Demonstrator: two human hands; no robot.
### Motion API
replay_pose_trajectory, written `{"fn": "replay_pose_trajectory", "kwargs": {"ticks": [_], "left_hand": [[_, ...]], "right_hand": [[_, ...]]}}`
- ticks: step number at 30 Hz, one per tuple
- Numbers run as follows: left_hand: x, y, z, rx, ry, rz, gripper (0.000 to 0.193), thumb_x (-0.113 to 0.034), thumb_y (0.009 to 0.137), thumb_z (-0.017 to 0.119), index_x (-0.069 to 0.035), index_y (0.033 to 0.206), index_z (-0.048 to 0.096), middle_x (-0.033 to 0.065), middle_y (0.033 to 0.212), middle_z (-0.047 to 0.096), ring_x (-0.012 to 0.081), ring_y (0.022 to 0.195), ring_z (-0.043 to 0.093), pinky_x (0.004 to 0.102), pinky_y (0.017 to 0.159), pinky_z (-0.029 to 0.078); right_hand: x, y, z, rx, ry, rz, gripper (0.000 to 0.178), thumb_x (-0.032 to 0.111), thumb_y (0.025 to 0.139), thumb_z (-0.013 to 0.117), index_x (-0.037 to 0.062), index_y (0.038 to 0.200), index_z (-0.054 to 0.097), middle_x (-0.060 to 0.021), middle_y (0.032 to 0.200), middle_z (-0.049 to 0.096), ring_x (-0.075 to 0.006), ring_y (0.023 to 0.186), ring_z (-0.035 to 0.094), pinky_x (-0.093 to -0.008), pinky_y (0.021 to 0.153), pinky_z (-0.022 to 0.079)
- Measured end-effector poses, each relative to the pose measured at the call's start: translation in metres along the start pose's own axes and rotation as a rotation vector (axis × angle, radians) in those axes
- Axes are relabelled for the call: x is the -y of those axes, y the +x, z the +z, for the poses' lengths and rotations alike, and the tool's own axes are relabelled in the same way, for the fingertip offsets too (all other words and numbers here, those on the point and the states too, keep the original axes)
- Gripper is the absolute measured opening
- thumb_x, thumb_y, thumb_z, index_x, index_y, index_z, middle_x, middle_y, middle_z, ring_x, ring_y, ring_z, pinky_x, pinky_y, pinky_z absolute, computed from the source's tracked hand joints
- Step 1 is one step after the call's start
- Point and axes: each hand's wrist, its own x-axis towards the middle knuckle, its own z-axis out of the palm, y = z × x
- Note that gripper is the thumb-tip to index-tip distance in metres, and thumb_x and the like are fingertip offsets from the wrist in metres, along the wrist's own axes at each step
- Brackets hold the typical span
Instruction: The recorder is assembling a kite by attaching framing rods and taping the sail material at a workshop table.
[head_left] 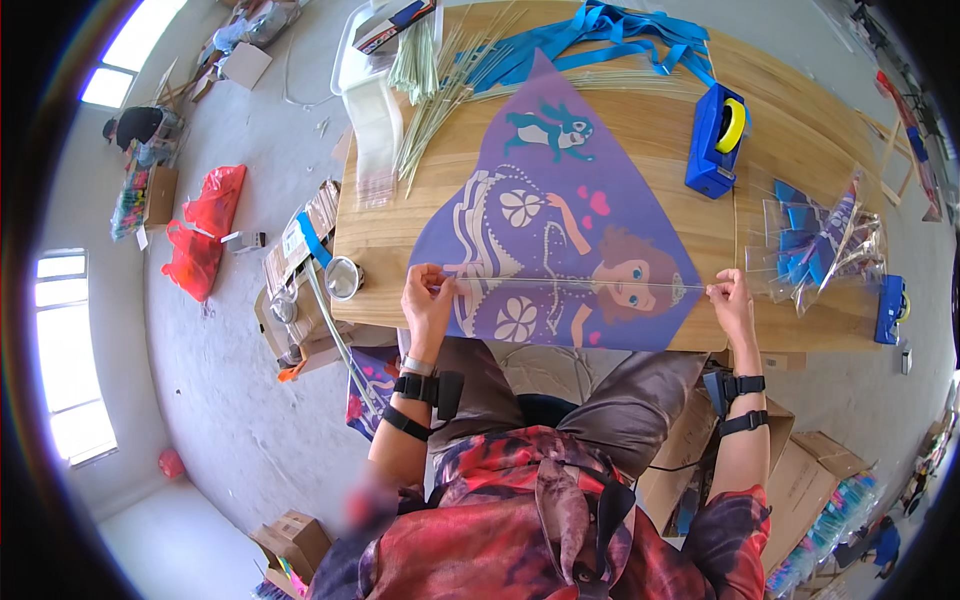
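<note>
Sheet [540, 215]: purple, spread at desk [800, 110] edge | left grip [428, 290] and right grip [733, 293]: pinching opposite ends of thin stick [520, 279], seemingly to hold it straight across sheet | tape dispenser [708, 150]: right of sheet's upper part, probably for easy reach

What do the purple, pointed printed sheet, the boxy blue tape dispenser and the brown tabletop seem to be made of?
Purple, pointed printed sheet: perhaps thin fabric or plastic film, matte; it shows little shine, though no weave is discernible.
Boxy blue tape dispenser: probably hard plastic, smooth; even colour, crisp edges.
Brown tabletop: wood or laminate, satin; grain streaks show.
</note>
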Motion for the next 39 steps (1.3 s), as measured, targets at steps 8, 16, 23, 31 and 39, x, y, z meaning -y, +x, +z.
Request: {"fn": "replay_pose_trajectory", "kwargs": {"ticks": [8, 16, 23, 31, 39], "left_hand": [[-0.003, 0.004, 0.003, 0.000, 0.035, -0.008, 0.026, 0.003, 0.089, 0.071, 0.002, 0.112, 0.059, 0.0063, 0.089, 0.068, 0.0107, 0.077, 0.065, 0.0247, 0.071, 0.053], [-0.002, 0.003, 0.008, -0.039, 0.084, 0.019, 0.028, 0.001, 0.086, 0.072, -0.001, 0.111, 0.060, 0.0072, 0.086, 0.070, 0.0157, 0.077, 0.068, 0.0294, 0.069, 0.052], [-0.009, -0.001, 0.009, -0.059, 0.155, 0.081, 0.028, 0.002, 0.086, 0.070, -0.001, 0.112, 0.060, 0.0076, 0.086, 0.069, 0.0164, 0.078, 0.068, 0.0301, 0.070, 0.053], [-0.012, -0.003, 0.015, -0.055, 0.139, 0.093, 0.028, 0.004, 0.086, 0.069, -0.001, 0.112, 0.059, 0.0095, 0.087, 0.067, 0.0205, 0.080, 0.067, 0.0341, 0.072, 0.052], [-0.012, -0.003, 0.014, -0.064, 0.188, 0.077, 0.031, 0.005, 0.084, 0.070, -0.002, 0.112, 0.060, 0.0090, 0.086, 0.067, 0.0211, 0.079, 0.066, 0.0351, 0.071, 0.052]], "right_hand": [[0.000, 0.000, 0.002, -0.012, -0.014, 0.004, 0.033, 0.008, 0.092, 0.074, 0.0073, 0.118, 0.054, -0.0073, 0.081, 0.068, -0.0158, 0.074, 0.064, -0.0330, 0.070, 0.051], [-0.006, 0.001, 0.005, -0.049, -0.009, -0.031, 0.033, 0.008, 0.091, 0.075, 0.0063, 0.116, 0.054, -0.0085, 0.083, 0.069, -0.0166, 0.074, 0.065, -0.0334, 0.070, 0.052], [-0.001, -0.001, 0.008, -0.075, -0.018, -0.031, 0.033, 0.008, 0.090, 0.075, 0.0055, 0.115, 0.054, -0.0088, 0.083, 0.069, -0.0188, 0.075, 0.067, -0.0345, 0.072, 0.053], [0.006, -0.004, 0.007, -0.107, -0.081, -0.024, 0.032, 0.010, 0.090, 0.075, 0.0057, 0.114, 0.055, -0.0117, 0.085, 0.070, -0.0248, 0.078, 0.070, -0.0386, 0.074, 0.054], [0.009, -0.006, 0.011, -0.148, -0.129, -0.043, 0.030, 0.011, 0.089, 0.075, 0.0069, 0.111, 0.055, -0.0091, 0.082, 0.070, -0.0252, 0.078, 0.069, -0.0403, 0.075, 0.054]]}}
